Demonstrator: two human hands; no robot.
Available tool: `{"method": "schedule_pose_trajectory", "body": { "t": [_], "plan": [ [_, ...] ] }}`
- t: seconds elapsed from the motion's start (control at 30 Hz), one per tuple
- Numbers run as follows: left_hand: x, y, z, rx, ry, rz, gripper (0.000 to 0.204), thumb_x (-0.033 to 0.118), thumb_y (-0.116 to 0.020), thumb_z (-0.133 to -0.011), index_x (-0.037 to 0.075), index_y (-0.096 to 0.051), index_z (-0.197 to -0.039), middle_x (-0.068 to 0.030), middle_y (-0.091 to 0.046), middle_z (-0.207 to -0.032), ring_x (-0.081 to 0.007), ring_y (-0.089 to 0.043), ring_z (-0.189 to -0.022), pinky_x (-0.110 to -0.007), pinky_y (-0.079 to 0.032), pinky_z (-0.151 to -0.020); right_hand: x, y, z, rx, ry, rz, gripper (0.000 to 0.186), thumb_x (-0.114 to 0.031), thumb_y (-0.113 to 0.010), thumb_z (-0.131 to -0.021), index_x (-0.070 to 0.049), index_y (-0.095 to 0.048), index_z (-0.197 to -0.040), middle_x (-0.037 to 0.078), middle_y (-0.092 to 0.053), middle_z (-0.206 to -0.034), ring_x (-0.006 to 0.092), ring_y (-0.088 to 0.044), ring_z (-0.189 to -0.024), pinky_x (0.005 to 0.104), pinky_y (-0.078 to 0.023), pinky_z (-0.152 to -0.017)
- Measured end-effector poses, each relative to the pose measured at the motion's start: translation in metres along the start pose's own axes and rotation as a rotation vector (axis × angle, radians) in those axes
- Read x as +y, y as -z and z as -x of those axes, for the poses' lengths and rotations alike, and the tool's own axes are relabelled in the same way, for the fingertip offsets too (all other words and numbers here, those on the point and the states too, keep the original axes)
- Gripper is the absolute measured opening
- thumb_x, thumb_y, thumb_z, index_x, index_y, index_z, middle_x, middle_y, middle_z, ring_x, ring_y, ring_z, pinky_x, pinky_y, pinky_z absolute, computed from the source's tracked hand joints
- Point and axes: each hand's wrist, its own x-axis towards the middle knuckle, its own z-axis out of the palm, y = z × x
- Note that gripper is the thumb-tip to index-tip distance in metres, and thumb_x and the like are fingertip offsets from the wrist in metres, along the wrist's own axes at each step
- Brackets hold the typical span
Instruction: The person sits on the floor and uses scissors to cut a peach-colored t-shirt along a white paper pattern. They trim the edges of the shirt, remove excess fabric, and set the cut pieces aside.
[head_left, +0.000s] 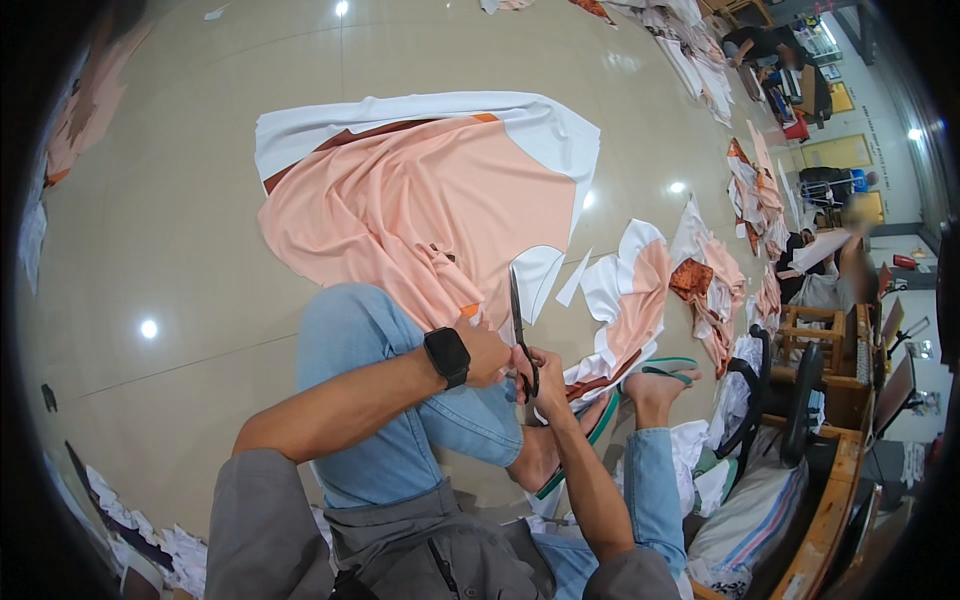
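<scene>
we look down at a person seated on a pale, glossy tiled floor (180,250), knees in blue jeans (380,400) drawn up, grey sleeves at the bottom edge. nearest to us, the right hand (548,385) is closed around the handles of a pair of black scissors (520,330), fingers curled through the loops, blades pointing away from us and only slightly parted at the cloth's edge. just beside it, the left hand (485,352), with a black smartwatch (447,356) on its wrist, pinches the near edge of a large peach and white fabric piece (430,200), fingers together on the cloth, touching it right next to the blades. the fabric drapes over the left knee and spreads flat across the floor beyond, with a brown stripe near its far white border. to the right lie bare feet in green sandals (670,368), then smaller cut pieces of peach and white cloth (640,290). farther off, more fabric heaps (750,200) line the room, with wooden furniture (830,340) and other people at the right edge.
</scene>
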Motion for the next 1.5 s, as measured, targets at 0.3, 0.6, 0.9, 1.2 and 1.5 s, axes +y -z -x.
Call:
{"method": "schedule_pose_trajectory", "body": {
  "t": [0.3, 0.6, 0.9, 1.2, 1.5],
  "plan": [
    [-0.003, -0.006, -0.001, -0.036, 0.013, -0.006, 0.039, 0.041, -0.072, -0.090, 0.009, -0.076, -0.112, -0.0102, -0.074, -0.116, -0.0327, -0.062, -0.123, -0.055, -0.047, -0.096, -0.004, -0.006, -0.011, 0.011, 0.028, -0.052, 0.059, -0.051, -0.077, -0.092, 0.007, -0.066, -0.092, 0.003, -0.056, -0.054, 0.0112, -0.050, -0.038, 0.0264, -0.038, -0.037],
    [-0.020, 0.008, -0.001, 0.128, -0.037, 0.089, 0.022, 0.022, -0.068, -0.085, 0.003, -0.073, -0.095, -0.0185, -0.073, -0.091, -0.0382, -0.072, -0.092, -0.051, -0.055, -0.081, -0.003, -0.004, -0.007, 0.012, 0.013, -0.028, 0.053, -0.041, -0.083, -0.090, 0.010, -0.067, -0.096, 0.003, -0.058, -0.057, 0.0107, -0.054, -0.041, 0.0262, -0.039, -0.037],
    [-0.125, 0.102, -0.063, 0.326, 0.201, -0.237, 0.061, 0.037, -0.074, -0.084, 0.008, -0.058, -0.134, -0.0214, -0.053, -0.144, -0.0382, -0.052, -0.135, -0.060, -0.048, -0.103, 0.008, 0.017, 0.010, -0.002, -0.065, -0.166, 0.050, -0.040, -0.086, -0.087, 0.007, -0.069, -0.094, 0.003, -0.057, -0.058, 0.0106, -0.054, -0.041, 0.0253, -0.039, -0.037],
    [-0.124, 0.092, -0.150, 0.350, 0.731, -0.042, 0.076, 0.065, -0.054, -0.094, 0.025, -0.045, -0.157, -0.0141, -0.029, -0.168, -0.0421, -0.042, -0.145, -0.068, -0.039, -0.110, 0.026, 0.039, 0.020, -0.019, -0.119, -0.206, 0.050, -0.042, -0.085, -0.087, 0.005, -0.071, -0.098, 0.001, -0.058, -0.060, 0.0104, -0.055, -0.042, 0.0253, -0.039, -0.039],
    [-0.058, 0.114, -0.105, 0.079, 0.336, -0.544, 0.090, 0.069, -0.066, -0.083, 0.000, -0.059, -0.140, -0.0328, -0.038, -0.158, -0.0453, -0.042, -0.145, -0.048, -0.052, -0.104, 0.024, 0.060, 0.049, 0.064, -0.138, -0.210, 0.048, -0.043, -0.083, -0.089, 0.002, -0.068, -0.093, 0.001, -0.057, -0.060, 0.0098, -0.056, -0.043, 0.0234, -0.040, -0.039]
  ]
}}
